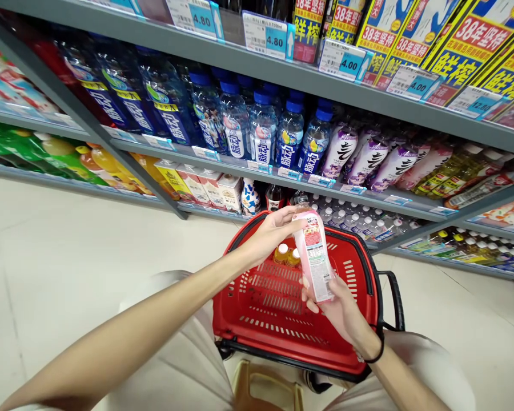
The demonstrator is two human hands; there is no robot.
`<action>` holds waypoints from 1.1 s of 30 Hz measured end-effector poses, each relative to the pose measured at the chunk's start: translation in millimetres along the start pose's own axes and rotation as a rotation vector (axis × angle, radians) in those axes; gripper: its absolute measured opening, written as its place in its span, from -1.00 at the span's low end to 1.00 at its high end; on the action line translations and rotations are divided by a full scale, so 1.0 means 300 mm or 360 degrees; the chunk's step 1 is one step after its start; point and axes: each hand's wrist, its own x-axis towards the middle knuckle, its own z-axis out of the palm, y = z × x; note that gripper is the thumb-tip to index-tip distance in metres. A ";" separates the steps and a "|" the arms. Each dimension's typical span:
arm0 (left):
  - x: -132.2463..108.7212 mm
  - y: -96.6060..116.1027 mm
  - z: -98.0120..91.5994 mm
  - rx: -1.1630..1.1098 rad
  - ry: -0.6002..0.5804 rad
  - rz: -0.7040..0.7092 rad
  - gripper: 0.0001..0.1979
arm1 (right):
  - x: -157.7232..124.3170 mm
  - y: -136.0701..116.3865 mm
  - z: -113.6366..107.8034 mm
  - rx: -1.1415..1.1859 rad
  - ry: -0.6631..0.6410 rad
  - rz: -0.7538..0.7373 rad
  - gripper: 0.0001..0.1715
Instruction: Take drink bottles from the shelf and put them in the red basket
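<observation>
A pink drink bottle (317, 257) with a printed back label is tilted over the red shopping basket (257, 339). My left hand (274, 234) is closed round its upper part, just below the neck. Lower down, my right hand (340, 308) grips the bottle's base, with a black band on the wrist. Inside the basket stand two small bottles of yellow liquid with white caps (282, 249), partly behind the pink bottle and my left hand.
Shelves (240, 54) of drinks run across the front, with blue-capped bottles (263, 128) and purple-white bottles (370, 157) on the middle one. The basket's black handle (396, 299) sticks out at right. Below my legs is a tan stool (244, 388) on the pale floor (89, 240).
</observation>
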 end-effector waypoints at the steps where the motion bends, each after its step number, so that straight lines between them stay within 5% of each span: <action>1: 0.000 0.004 0.002 -0.0010 0.0005 -0.0008 -0.59 | 0.000 -0.005 0.003 0.0042 -0.0009 0.0019 -0.54; 17: 0.012 0.006 -0.019 0.0034 0.0036 0.0044 -0.59 | -0.001 0.006 -0.019 -0.0098 0.0107 -0.0073 -0.60; 28: -0.003 0.010 -0.009 0.0275 0.0153 -0.0002 -0.56 | -0.002 0.056 -0.019 -0.0584 0.0377 -0.0238 -0.18; 33: -0.009 -0.001 -0.003 0.0213 0.0071 -0.0146 -0.53 | -0.032 0.069 -0.031 -0.0662 0.0371 -0.0054 -0.01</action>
